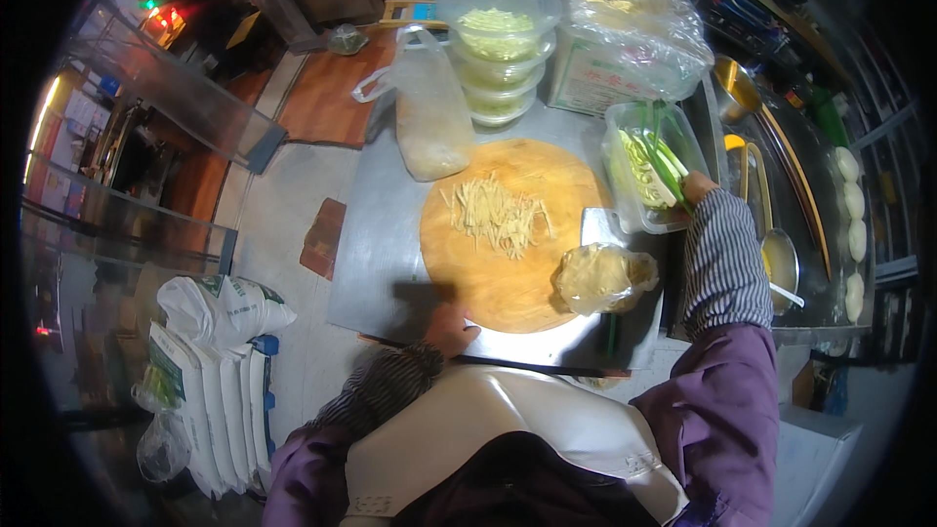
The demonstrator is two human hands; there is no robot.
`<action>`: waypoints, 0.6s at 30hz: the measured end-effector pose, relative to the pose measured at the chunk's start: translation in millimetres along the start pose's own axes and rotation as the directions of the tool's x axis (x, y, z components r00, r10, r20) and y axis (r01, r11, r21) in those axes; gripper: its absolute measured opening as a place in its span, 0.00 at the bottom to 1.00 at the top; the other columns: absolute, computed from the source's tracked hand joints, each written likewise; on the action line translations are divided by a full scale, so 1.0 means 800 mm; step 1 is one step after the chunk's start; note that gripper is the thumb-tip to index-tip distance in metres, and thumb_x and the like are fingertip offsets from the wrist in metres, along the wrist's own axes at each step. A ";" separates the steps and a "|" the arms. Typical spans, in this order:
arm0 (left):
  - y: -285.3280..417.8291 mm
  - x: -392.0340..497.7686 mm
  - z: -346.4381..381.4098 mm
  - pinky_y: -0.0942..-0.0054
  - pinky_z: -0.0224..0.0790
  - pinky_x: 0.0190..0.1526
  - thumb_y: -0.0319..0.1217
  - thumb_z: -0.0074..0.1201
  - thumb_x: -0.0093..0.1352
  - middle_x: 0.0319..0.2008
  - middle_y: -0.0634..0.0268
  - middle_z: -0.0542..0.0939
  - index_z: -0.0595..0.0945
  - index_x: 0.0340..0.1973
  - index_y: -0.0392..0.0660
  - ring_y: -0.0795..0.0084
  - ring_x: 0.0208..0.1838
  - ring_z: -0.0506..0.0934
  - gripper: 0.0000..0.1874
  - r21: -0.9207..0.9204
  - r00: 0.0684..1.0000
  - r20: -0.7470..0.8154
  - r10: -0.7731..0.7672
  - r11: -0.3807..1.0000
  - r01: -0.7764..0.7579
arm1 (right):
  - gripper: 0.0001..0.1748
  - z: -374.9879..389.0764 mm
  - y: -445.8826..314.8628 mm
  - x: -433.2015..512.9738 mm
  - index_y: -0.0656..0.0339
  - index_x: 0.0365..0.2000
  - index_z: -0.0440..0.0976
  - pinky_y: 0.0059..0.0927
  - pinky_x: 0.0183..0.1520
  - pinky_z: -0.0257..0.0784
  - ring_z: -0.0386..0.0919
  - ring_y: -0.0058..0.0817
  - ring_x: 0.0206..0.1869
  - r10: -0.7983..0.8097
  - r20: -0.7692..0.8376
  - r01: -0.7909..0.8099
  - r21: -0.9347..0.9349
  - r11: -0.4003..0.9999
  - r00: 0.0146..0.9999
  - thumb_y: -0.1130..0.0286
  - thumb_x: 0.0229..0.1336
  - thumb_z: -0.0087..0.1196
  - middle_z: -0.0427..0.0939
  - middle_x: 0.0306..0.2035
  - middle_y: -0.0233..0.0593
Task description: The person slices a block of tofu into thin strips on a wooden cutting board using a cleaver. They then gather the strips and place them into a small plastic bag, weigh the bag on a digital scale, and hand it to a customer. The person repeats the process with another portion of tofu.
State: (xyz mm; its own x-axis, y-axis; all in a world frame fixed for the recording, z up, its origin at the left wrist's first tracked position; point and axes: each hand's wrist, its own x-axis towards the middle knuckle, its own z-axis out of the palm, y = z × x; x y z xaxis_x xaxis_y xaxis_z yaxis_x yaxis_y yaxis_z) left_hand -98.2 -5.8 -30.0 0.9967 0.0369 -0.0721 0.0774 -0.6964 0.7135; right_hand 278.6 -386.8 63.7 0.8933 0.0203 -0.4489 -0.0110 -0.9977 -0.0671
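On a round wooden chopping board (pixel 512 293) lies a loose pile of thin pale-yellow strips (pixel 498 212). My right hand (pixel 699 189) is at the right rim of a clear plastic tub (pixel 622 194), closed around green onions (pixel 662 161); most of its fingers are hidden. Pale green cut vegetable (pixel 640 161) lies in the tub under the stalks. My left hand (pixel 450 329), fingers curled, rests at the board's near-left edge; its grip is unclear. A knotted clear bag of yellowish food (pixel 596 279) sits at the board's right, partly over a shiny flat metal blade (pixel 599 223).
Stacked lidded bowls of shredded vegetable (pixel 501 33), a white carrier bag (pixel 432 110) and a plastic-covered carton (pixel 615 77) stand along the steel table's (pixel 373 234) far side. Right, a griddle (pixel 805 161) holds a ladle (pixel 779 260) and white dough pieces (pixel 856 234). White sacks (pixel 212 395) stand left.
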 end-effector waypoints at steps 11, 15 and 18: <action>-0.002 0.002 0.001 0.58 0.64 0.36 0.33 0.60 0.52 0.28 0.52 0.74 0.71 0.32 0.42 0.50 0.35 0.72 0.16 -0.072 0.992 0.089 -0.094 0.992 0.100 | 0.07 -0.012 -0.009 -0.055 0.68 0.27 0.71 0.29 0.24 0.68 0.74 0.29 0.23 0.024 -0.155 0.082 0.637 0.767 0.988 0.77 0.45 0.57 0.73 0.21 0.42; -0.010 0.007 -0.003 0.59 0.65 0.36 0.33 0.60 0.51 0.27 0.54 0.74 0.72 0.31 0.42 0.52 0.33 0.72 0.16 -0.054 0.989 0.141 -0.047 0.997 0.055 | 0.11 -0.045 -0.019 -0.086 0.61 0.22 0.66 0.24 0.17 0.61 0.67 0.21 0.16 0.047 -0.473 0.331 0.680 0.654 0.880 0.72 0.48 0.59 0.68 0.17 0.33; -0.014 0.009 -0.003 0.61 0.65 0.35 0.33 0.61 0.51 0.25 0.56 0.73 0.73 0.30 0.42 0.55 0.33 0.73 0.16 -0.099 0.977 0.191 -0.092 0.989 0.113 | 0.11 -0.087 -0.025 -0.117 0.59 0.26 0.66 0.20 0.18 0.56 0.62 0.15 0.16 0.115 -0.534 0.431 0.775 0.461 0.837 0.67 0.53 0.58 0.66 0.17 0.27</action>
State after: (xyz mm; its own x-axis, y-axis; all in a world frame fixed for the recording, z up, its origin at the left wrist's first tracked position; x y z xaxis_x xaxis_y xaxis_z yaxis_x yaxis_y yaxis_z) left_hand -91.9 4.2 -36.5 0.9623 -0.0367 -0.2694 0.1911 -0.6134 0.7663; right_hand 226.4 -372.9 168.9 0.9869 -0.1324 0.0926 0.0321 -0.4012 -0.9154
